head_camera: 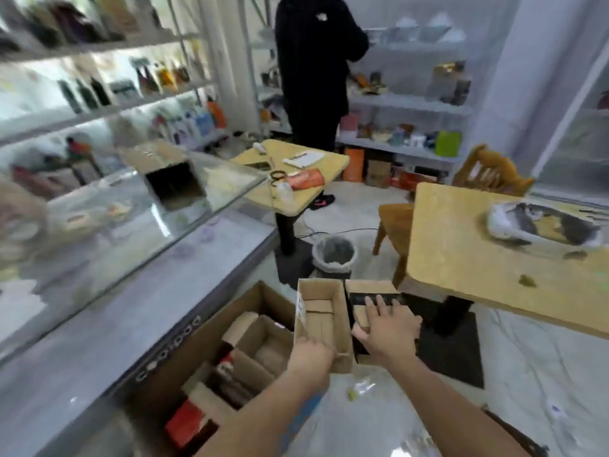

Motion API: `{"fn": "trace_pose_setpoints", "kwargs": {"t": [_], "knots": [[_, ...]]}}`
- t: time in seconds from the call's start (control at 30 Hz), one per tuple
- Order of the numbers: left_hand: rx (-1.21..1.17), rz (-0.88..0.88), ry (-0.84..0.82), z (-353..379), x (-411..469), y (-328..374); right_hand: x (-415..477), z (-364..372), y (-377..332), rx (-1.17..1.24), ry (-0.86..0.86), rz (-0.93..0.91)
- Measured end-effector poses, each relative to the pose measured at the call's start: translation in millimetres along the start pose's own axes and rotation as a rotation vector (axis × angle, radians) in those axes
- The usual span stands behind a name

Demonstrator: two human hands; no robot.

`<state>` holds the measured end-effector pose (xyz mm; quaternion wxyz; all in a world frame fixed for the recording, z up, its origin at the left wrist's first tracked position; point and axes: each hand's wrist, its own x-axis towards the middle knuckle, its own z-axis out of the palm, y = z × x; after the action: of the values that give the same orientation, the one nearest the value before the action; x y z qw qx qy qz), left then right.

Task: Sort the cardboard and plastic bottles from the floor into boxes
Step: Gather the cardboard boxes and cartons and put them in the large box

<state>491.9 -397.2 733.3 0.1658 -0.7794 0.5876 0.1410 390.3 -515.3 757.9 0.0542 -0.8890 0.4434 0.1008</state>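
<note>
Left grip (311, 356) is curled over the near end wall of the small open carton (324, 301), fingers hooked on the rim, so it has hold of it. Right grip (390, 328) lies mostly flat, fingers fairly straight, on top of the dark-lined box (369, 288) just beside it; I see it pressing, not clamping.

Both cartons sit on the floor (527, 357), touching side by side, near the leg of the wooden surface (461, 258). The big box (197, 351) with cardboard already in it is directly left of them.

Handling, my guess: the carton is light, thin corrugated board, stiff at the corners but with floppy long walls. The loose inserts inside may slide if I tip it. The best hold is on a short end wall close to a corner, thumb outside and fingers inside, not on a flap. The dark-lined box looks the same; I'd pinch its rim rather than palm it.

A small plastic scrap (361, 389) lies near my wrists. I can't make out any bottle in view.
</note>
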Motion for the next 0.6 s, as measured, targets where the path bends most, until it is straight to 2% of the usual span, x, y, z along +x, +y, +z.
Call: {"fn": "trace_pose_setpoints", "kwargs": {"t": [0.13, 0.27, 0.5, 0.6], "knots": [[-0.123, -0.211, -0.007, 36, -47, -73, 10, 11, -99, -0.006, -0.008, -0.269], [-0.236, -0.376, -0.016, 70, -79, -120, 15, 24, -162, -0.052, -0.033, -0.446], [-0.402, -0.545, -0.122, 106, -82, -151, 59, 49, -199, -0.120, -0.157, -0.540], [-0.460, -0.617, -0.143, 107, -62, -156, 92, 48, -208, -0.161, -0.143, -0.627]]}}
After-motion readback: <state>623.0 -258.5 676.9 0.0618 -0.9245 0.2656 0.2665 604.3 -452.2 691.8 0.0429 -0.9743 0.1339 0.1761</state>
